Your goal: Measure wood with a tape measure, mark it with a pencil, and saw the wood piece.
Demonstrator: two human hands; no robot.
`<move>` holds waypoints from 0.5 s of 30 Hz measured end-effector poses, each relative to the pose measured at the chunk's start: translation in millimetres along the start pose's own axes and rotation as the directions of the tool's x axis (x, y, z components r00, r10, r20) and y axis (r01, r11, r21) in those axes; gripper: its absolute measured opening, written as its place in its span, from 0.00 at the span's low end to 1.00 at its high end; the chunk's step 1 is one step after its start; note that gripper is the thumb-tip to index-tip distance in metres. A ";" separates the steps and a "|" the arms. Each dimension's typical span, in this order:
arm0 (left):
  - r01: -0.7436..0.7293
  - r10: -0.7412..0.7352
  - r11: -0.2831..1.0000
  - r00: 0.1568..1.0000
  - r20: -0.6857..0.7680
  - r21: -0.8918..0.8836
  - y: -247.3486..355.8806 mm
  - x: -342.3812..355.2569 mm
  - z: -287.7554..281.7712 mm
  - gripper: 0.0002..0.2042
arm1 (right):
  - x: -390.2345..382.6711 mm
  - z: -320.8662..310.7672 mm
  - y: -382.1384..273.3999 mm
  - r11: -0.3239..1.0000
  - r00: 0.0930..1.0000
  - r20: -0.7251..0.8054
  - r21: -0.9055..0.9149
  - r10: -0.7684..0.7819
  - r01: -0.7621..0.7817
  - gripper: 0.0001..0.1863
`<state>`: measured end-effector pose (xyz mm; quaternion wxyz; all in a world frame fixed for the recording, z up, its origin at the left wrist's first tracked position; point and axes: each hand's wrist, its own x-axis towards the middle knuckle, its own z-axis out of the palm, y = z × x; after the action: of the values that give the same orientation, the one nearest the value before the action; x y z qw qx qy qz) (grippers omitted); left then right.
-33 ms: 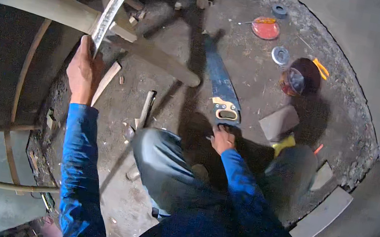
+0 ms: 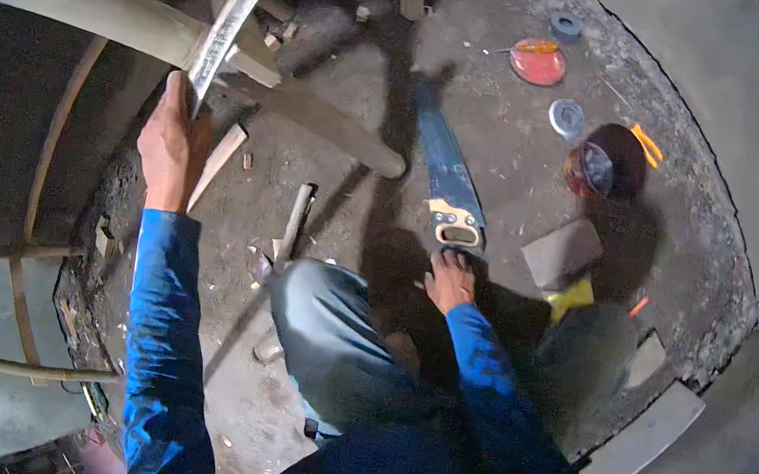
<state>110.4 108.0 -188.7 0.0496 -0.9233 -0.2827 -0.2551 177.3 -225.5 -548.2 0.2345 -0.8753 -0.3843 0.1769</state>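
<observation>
A narrow, pale flat strip, probably wood, points up and away from my left hand, which is closed round its near end. Its thumb lies along the strip. Beside it is a round wooden pole frame; whether the strip touches it, I cannot tell. A handsaw lies flat on the ground, with its light wooden handle toward me. My right hand is low at the near end of that handle, fingers apart and not wrapped round it. Contact with the handle is unclear.
On the right lie a grey tape roll, a red disc with an orange-handled tool, a round silvery lid, a tin and orange-handled pliers. A wood piece lies near my left hand.
The whole view has shifted very slightly. Both hands, the strip and the saw keep their places relative to one another.
</observation>
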 end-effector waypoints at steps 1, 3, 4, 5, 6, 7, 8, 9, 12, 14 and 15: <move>0.041 -0.045 0.996 0.998 0.040 0.080 13.0 4.1 0.5 0.21 | 2.7 -3.3 6.3 0.997 0.997 -0.073 -0.081 -0.014 0.008 0.26; 0.026 -0.029 0.998 0.998 0.052 0.063 20.8 4.7 -3.6 0.21 | 17.2 -5.7 17.2 0.987 0.991 -0.133 -0.157 0.001 -0.022 0.27; 0.022 -0.026 0.998 0.998 0.056 0.059 21.6 3.6 -1.2 0.21 | 21.7 -8.0 25.2 0.978 0.989 -0.146 -0.210 -0.017 -0.014 0.26; 0.068 -0.072 0.997 0.992 0.103 0.038 24.3 4.9 -0.5 0.21 | 26.8 -11.1 32.9 0.974 0.993 -0.114 -0.225 -0.025 -0.002 0.27; 0.049 -0.052 0.998 0.994 0.098 0.027 25.5 4.1 3.6 0.21 | 30.6 -10.4 40.3 0.971 0.996 -0.081 -0.238 -0.025 0.005 0.29; 0.030 -0.033 0.998 0.998 0.056 0.054 22.8 1.0 -0.5 0.22 | 33.9 -12.2 40.0 0.961 0.999 -0.027 -0.276 -0.044 0.035 0.29; 0.012 -0.013 0.997 1.000 0.018 0.080 21.0 -1.8 -5.0 0.22 | 38.1 -10.6 38.8 0.952 0.996 0.024 -0.294 -0.087 0.090 0.30; 0.067 -0.072 0.996 0.994 0.082 0.066 28.1 -0.6 -8.7 0.24 | 38.5 -0.9 44.9 0.936 0.995 0.019 -0.338 -0.097 0.098 0.30; 0.083 -0.085 0.996 0.991 0.105 0.017 33.2 3.6 -2.1 0.24 | 39.6 10.7 63.1 0.909 0.997 0.037 -0.408 -0.073 0.082 0.31; 0.104 -0.100 0.994 0.982 0.162 -0.019 37.9 6.0 2.2 0.22 | 35.2 0.9 70.9 0.902 0.996 0.081 -0.428 -0.032 0.064 0.30; 0.160 -0.137 0.978 0.977 0.161 -0.137 27.7 5.1 -3.5 0.21 | 35.7 -21.0 43.4 0.952 0.994 0.089 -0.296 -0.060 0.084 0.29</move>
<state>127.6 86.6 -181.7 -0.0604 -0.9174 -0.3340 -0.2080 236.1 -230.1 -559.2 0.0901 -0.8784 -0.4471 0.1427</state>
